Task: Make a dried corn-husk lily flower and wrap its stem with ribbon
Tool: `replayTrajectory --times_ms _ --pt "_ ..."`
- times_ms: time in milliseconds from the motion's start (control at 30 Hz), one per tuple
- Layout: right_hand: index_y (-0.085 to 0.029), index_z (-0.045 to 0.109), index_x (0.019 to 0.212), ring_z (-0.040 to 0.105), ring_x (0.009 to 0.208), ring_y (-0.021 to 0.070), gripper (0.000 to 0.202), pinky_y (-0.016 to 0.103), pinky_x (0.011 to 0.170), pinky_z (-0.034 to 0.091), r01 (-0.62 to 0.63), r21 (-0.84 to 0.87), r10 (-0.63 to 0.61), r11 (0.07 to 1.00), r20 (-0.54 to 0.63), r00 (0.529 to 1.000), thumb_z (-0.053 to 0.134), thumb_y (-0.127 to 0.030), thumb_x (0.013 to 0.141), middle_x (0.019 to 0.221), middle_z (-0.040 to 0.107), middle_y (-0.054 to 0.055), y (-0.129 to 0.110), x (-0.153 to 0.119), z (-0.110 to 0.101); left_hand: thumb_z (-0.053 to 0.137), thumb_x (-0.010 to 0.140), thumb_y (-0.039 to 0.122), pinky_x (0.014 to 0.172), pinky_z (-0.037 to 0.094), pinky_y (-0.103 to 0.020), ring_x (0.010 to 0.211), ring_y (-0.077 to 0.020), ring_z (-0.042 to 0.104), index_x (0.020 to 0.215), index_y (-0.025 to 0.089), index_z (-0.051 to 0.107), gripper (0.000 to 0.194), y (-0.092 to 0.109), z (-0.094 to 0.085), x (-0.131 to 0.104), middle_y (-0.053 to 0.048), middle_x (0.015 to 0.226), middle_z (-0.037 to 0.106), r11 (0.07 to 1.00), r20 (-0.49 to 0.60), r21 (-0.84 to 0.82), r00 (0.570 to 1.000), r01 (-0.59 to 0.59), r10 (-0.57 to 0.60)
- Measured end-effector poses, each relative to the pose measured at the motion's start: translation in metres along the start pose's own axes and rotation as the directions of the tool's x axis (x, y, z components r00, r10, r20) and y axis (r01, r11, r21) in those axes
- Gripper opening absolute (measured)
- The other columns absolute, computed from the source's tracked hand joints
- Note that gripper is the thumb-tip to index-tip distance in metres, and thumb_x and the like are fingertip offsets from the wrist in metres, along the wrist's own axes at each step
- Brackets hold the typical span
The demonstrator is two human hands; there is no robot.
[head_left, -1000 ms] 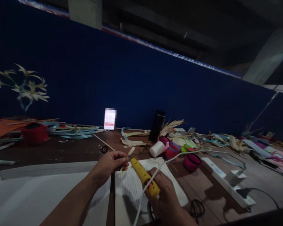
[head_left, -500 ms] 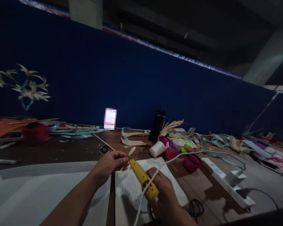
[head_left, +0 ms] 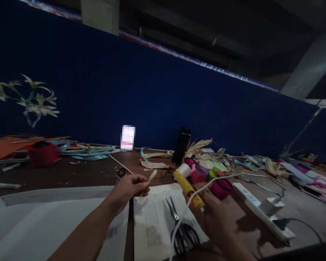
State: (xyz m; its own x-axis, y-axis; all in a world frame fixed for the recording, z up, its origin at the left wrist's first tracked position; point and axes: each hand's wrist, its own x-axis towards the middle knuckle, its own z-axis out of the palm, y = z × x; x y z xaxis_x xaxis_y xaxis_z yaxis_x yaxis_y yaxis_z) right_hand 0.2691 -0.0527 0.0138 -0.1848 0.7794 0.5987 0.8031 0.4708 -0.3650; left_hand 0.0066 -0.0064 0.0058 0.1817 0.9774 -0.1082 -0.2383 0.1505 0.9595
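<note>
In the head view, my left hand (head_left: 134,186) pinches a small pale husk strip (head_left: 152,175) between thumb and fingers, above the left edge of a printed sheet (head_left: 149,221). My right hand (head_left: 208,203) is wrapped round a yellow glue gun (head_left: 188,190), whose tip points up and left, apart from the strip. A white cord (head_left: 214,178) crosses in front of the gun. Open-bladed scissors (head_left: 176,216) with black handles lie on the sheet between my hands.
A white tray (head_left: 57,221) fills the lower left. A power strip (head_left: 260,212) lies at the right. Behind are a black bottle (head_left: 182,145), a white roll (head_left: 183,169), ribbon rolls (head_left: 222,187), a bright phone (head_left: 128,137), a red roll (head_left: 42,154) and husk scraps.
My right hand has moved right with the glue gun, away from the strip in my left hand, uncovering the scissors. My left hand has barely moved and still holds the strip.
</note>
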Motion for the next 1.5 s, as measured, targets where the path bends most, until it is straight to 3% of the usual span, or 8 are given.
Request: replayTrajectory --times_ms 133,267,467,567,733,867,1000,1500 --pt "-0.02 0.059 0.102 0.06 0.087 0.0243 0.032 0.032 0.073 0.044 -0.122 -0.262 0.194 0.957 0.269 0.944 0.055 -0.026 0.071 0.1 0.064 0.008 0.024 -0.001 -0.019 0.077 0.06 0.029 0.068 0.051 -0.026 0.063 -0.0114 0.062 0.075 0.015 0.062 0.025 0.003 0.001 -0.002 0.002 0.065 0.064 0.999 0.007 -0.049 1.0 0.012 -0.011" --pt "-0.02 0.062 0.097 0.061 0.083 0.0237 0.032 0.033 0.074 0.045 -0.143 -0.241 0.229 0.96 0.383 0.895 0.057 -0.022 0.066 0.095 0.066 0.009 0.032 -0.007 -0.019 0.076 0.061 0.029 0.068 0.05 -0.026 0.063 -0.0109 0.061 0.075 0.015 0.061 0.024 0.004 0.002 -0.004 0.001 0.065 0.064 0.999 0.024 -0.044 1.0 0.013 -0.012" --pt "-0.025 0.063 0.1 0.061 0.088 0.0275 0.05 0.034 0.071 0.046 -0.1 -0.108 0.137 0.989 0.423 0.896 0.071 -0.02 0.052 0.099 0.066 0.009 0.038 -0.001 -0.036 0.076 0.06 0.03 0.07 0.05 -0.029 0.062 -0.0123 0.062 0.075 0.015 0.061 0.026 0.006 0.002 -0.005 0.001 0.064 0.065 1.0 0.005 -0.027 1.0 0.009 -0.009" --pt "-0.024 0.066 0.092 0.063 0.08 0.0245 0.031 0.031 0.064 0.045 -0.281 -0.028 0.278 0.959 0.261 0.924 0.066 -0.021 0.061 0.087 0.068 0.006 0.015 0.012 -0.04 0.076 0.06 0.03 0.068 0.05 -0.028 0.062 -0.0127 0.062 0.075 0.015 0.061 0.026 0.007 0.005 -0.006 0.0 0.064 0.065 1.0 0.006 -0.015 1.0 -0.008 0.008" --pt "-0.017 0.066 0.088 0.058 0.061 0.017 0.022 0.025 0.05 0.043 -0.427 0.556 0.336 0.713 0.264 0.904 0.055 -0.034 0.077 0.067 0.064 0.003 -0.049 0.026 0.014 0.073 0.063 0.031 0.068 0.048 -0.026 0.062 -0.0114 0.06 0.075 0.015 0.063 0.022 0.004 0.006 -0.004 0.0 0.065 0.065 0.996 0.014 0.008 0.996 -0.084 0.084" --pt "-0.014 0.063 0.092 0.048 0.047 0.0107 0.03 0.02 0.038 0.036 -0.514 0.718 0.46 0.47 0.297 0.837 0.058 -0.036 0.072 0.058 0.057 -0.001 -0.077 0.038 0.07 0.071 0.065 0.032 0.069 0.048 -0.026 0.066 -0.0128 0.061 0.08 0.015 0.065 0.023 0.001 0.004 -0.002 -0.001 0.071 0.066 0.987 0.01 0.044 0.988 -0.155 0.155" --pt "-0.014 0.063 0.088 0.05 0.053 0.0102 0.026 0.018 0.04 0.038 -0.495 0.816 0.479 0.298 0.321 0.817 0.058 -0.033 0.071 0.063 0.059 0.0 -0.085 0.05 0.09 0.07 0.066 0.034 0.066 0.047 -0.026 0.066 -0.0141 0.06 0.081 0.015 0.066 0.024 0.001 0.004 -0.001 -0.002 0.071 0.067 0.975 0.017 0.087 0.979 -0.202 0.202" --pt "-0.014 0.063 0.077 0.048 0.049 0.0088 0.018 0.019 0.044 0.038 -0.463 0.806 0.442 0.369 0.286 0.85 0.057 -0.03 0.072 0.056 0.056 -0.002 -0.081 0.053 0.091 0.071 0.063 0.033 0.065 0.047 -0.027 0.063 -0.0141 0.059 0.079 0.013 0.066 0.026 0.006 0.006 -0.003 -0.003 0.071 0.066 0.979 0.01 0.128 0.987 -0.161 0.161"
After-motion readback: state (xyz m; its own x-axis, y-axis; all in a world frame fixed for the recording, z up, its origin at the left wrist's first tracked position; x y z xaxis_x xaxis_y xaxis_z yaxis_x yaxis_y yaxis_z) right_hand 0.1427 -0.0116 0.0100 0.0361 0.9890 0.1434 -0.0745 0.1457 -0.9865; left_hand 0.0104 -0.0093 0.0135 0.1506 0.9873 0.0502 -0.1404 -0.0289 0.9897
